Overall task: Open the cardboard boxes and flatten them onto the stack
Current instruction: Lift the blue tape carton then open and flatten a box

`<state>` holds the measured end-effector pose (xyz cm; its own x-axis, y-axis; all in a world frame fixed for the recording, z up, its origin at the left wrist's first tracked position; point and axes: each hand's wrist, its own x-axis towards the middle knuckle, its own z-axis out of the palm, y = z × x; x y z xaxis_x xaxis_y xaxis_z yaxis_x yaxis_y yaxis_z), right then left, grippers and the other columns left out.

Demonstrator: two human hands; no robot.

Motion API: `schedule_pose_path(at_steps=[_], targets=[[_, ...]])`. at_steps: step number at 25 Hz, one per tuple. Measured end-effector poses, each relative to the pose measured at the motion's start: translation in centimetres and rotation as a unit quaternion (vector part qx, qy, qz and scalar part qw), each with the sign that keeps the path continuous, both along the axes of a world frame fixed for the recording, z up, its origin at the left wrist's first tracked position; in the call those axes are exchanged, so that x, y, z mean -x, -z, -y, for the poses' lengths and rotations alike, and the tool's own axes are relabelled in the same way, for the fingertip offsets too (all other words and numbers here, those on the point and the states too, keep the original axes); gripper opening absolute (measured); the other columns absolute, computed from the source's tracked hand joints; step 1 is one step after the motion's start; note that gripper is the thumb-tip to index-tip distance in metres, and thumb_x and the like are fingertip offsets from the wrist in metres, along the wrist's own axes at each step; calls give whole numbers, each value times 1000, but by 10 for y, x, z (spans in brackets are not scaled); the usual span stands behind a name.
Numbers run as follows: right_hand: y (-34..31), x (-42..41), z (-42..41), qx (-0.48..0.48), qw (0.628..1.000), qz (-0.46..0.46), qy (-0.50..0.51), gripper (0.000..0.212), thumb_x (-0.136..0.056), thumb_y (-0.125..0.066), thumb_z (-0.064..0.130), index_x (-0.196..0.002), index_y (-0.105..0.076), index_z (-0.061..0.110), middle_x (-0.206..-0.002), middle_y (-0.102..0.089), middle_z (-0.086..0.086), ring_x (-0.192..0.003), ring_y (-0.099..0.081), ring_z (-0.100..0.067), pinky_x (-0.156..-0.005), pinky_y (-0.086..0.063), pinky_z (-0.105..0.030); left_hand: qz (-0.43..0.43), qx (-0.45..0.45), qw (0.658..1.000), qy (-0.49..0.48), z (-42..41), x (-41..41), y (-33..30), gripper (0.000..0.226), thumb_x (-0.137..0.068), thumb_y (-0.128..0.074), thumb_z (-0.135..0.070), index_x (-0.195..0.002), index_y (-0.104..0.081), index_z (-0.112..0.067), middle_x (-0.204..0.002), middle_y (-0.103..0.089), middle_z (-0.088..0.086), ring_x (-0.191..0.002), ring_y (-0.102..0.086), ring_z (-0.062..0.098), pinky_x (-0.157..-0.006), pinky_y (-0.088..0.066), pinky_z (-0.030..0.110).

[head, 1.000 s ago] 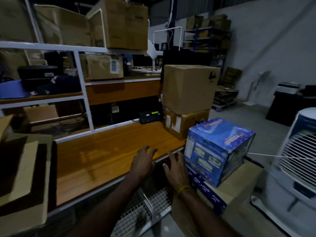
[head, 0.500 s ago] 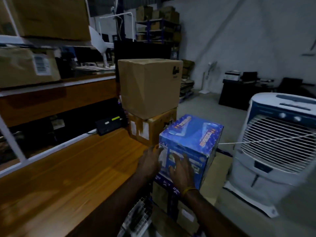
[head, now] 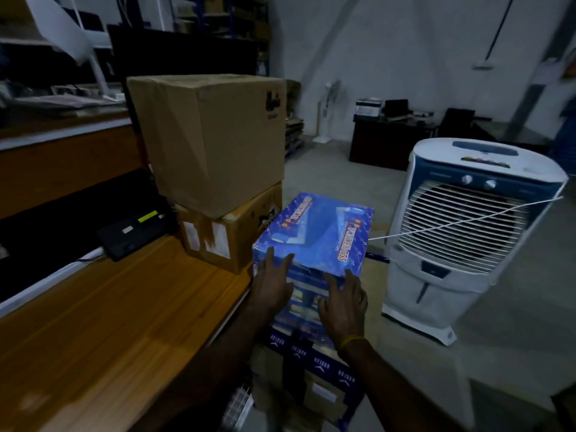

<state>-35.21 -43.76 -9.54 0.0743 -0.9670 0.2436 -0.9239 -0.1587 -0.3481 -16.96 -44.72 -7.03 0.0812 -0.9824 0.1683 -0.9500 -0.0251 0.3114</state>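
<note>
Honestly, I judge this box hardly begun. My left hand [head: 274, 283] and right hand [head: 343, 302] both lie flat against the near face of the blue printed box [head: 314, 235], fingers spread and nearly straight, fingertips reaching up to its top front edge. Neither hand closes round anything; they only press or rest on the carton. The box is still squared up with its top shut, and it sits on a lower carton [head: 308, 378] wrapped in dark blue tape, just off the right end of the wooden bench [head: 124, 307].

Beside it, on the bench end, two more brown cartons wait: a large plain box [head: 208, 138] stacked on a smaller taped box [head: 230, 235]. Both look closed. No flattened stack shows from here, so I cannot say how many are done; these boxes at least are left.

As for writing, the blue box's top carries orange lettering that reads roughly "WONDER 555", once along its left edge and once along its right, with a finer line I cannot make out. The dark tape on the carton below repeats a white word and a small logo, too blurred to read with certainty. The large brown box has a dark printed mark near its top right corner, illegible. The smaller one bears pale stickers, blank as far as I can tell. A white air cooler [head: 470, 232] stands on the floor to the right, with a white cord across its grille.
</note>
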Motion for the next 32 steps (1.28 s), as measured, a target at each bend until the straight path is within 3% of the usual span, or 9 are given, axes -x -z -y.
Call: schedule_pose_path(at_steps=[4, 6, 10, 16, 19, 22, 26, 30, 32], targets=[[9, 19, 29, -68, 997, -14, 18, 69, -93, -59, 40, -153, -25, 37, -163, 4, -18, -147, -7, -47, -116, -20, -56, -45, 1, 998, -42, 34, -16, 6, 77, -92, -62, -41, -155, -18, -36, -161, 12, 21, -146, -9, 48, -114, -30, 50], [16, 32, 39, -75, 997, 19, 11, 69, -95, -59, 37, -153, -22, 40, -163, 10, -19, -144, -20, -47, -112, -32, -51, -92, -15, 994, -62, 49, -23, 8, 80, -90, -65, -44, -154, -18, -38, -160, 13, 23, -146, -7, 50, -113, -29, 52], [22, 57, 63, -99, 983, 152, -35, 59, -101, -51, 31, -153, -23, 38, -159, -20, -16, -124, -52, -36, -93, -51, -41, -234, -22, 970, -57, 70, -31, 11, 84, -80, -77, -46, -151, -34, -33, -160, 6, 20, -148, -12, 42, -116, -26, 46], [35, 98, 76, -23, 959, 282, -18, 50, -100, -43, 43, -148, -35, 35, -143, -45, -10, -122, -53, -30, -92, -50, -41, -306, 91, 938, -131, 52, 12, 21, 58, -68, -86, -49, -118, -63, -30, -132, -34, 12, -123, -45, 34, -101, -43, 37], [46, 135, 77, 29, 943, 331, 19, 55, -96, -38, 53, -149, -33, 38, -147, -46, -2, -125, -51, -22, -91, -46, -34, -347, 166, 914, -131, 25, 63, 41, 44, -79, -82, -34, -117, -61, -35, -123, -38, 3, -109, -50, 19, -93, -48, 30], [64, 154, 81, -44, 934, 355, 16, 65, -97, -50, 55, -152, -14, 49, -150, -44, 7, -124, -53, -16, -95, -52, -42, -418, 206, 872, -152, 20, 77, 66, 69, -81, -81, -17, -141, -48, -24, -138, -40, -2, -121, -46, 7, -90, -43, 9], [99, 156, 84, -149, 890, 430, 10, 58, -88, -62, 52, -138, -34, 51, -132, -59, 11, -120, -59, -15, -94, -52, -39, -581, 76, 798, -139, 32, 74, 91, 78, -83, -78, -15, -146, -34, -30, -134, -57, -13, -121, -58, 10, -80, -56, 16], [125, 150, 86, -156, 892, 424, 28, 67, -84, -64, 55, -142, -35, 38, -133, -57, 9, -120, -59, -17, -96, -51, -41, -550, 76, 812, -181, 32, 86, 103, 92, -72, -84, -42, -146, -31, -26, -129, -54, -20, -109, -57, -16, -78, -48, 4], [124, 148, 85, -137, 901, 410, 38, 68, -86, -63, 54, -144, -34, 35, -132, -58, 8, -114, -59, -14, -92, -51, -39, -533, 88, 817, -200, 32, 89, 105, 95, -73, -83, -45, -148, -30, -24, -133, -53, -14, -112, -56, -10, -82, -44, 5]])
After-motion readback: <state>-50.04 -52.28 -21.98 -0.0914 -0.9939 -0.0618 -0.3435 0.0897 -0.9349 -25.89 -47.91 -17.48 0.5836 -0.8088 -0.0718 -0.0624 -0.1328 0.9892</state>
